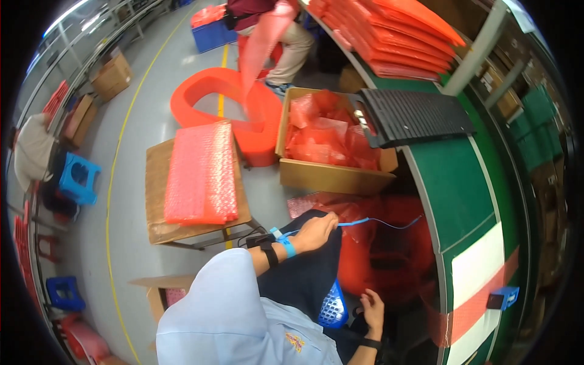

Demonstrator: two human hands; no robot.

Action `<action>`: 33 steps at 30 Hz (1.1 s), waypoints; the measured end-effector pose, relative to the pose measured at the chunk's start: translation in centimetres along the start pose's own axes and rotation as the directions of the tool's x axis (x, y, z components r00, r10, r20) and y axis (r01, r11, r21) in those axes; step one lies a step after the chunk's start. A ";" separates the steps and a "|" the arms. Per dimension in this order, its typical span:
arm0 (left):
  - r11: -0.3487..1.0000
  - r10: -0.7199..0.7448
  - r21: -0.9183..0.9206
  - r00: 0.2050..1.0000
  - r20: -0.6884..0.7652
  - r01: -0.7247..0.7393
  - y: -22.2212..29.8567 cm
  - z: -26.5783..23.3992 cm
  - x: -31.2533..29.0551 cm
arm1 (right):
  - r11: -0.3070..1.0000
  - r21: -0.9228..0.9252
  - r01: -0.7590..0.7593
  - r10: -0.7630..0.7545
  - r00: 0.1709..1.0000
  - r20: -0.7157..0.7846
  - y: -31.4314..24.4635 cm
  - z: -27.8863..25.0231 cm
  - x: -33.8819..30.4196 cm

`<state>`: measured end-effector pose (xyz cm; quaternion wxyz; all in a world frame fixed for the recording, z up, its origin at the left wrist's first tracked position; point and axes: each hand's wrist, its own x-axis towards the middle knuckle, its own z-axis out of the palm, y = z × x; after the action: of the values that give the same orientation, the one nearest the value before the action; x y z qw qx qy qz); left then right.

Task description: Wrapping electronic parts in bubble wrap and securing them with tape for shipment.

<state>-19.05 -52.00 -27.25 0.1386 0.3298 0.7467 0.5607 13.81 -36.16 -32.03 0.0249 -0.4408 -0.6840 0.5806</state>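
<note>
My left hand [317, 233] is closed in front of my dark trousers [304, 267], with a thin blue cord [368, 220] coming out at its fingers and trailing right. A light-blue wrist strap [286, 244] and a black band circle that wrist. My right hand [372, 309] hangs lower down beside my leg, fingers loosely bent and apart, nothing visible in it. Between my legs and that hand shows a blue perforated plastic surface [333, 309], perhaps a stool seat. Red translucent plastic film [359, 255] lies beyond both hands.
A green-topped bench [456, 188] runs along the right, bearing a black ribbed panel [420, 115] and stacked red bubble bags [395, 36]. Ahead stands a carton [334, 176] of red film. Left of it, a small table [159, 182] carries bubble bags [204, 176]. Another person [292, 48] sits beyond.
</note>
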 end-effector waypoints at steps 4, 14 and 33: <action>0.984 0.156 -0.057 0.970 -0.187 -0.169 0.2 -4.0 -4.6 | 0.985 -0.052 0.165 -0.165 0.986 0.000 -9.2 -0.5 -5.6; 0.926 -0.302 0.278 0.944 0.134 0.257 1.1 -11.0 -15.2 | 0.753 -0.115 0.647 -0.651 0.712 -0.263 -24.9 -2.2 -12.3; 0.916 -0.175 -0.360 0.983 0.047 0.180 11.3 -7.3 -4.0 | 0.621 -0.268 0.736 -0.743 0.444 -0.502 -27.7 -17.0 -15.0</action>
<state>-16.50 -58.34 -14.95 0.2524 0.2334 0.6563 0.6716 16.36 -30.71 3.22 0.4754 -0.2500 -0.7686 0.3477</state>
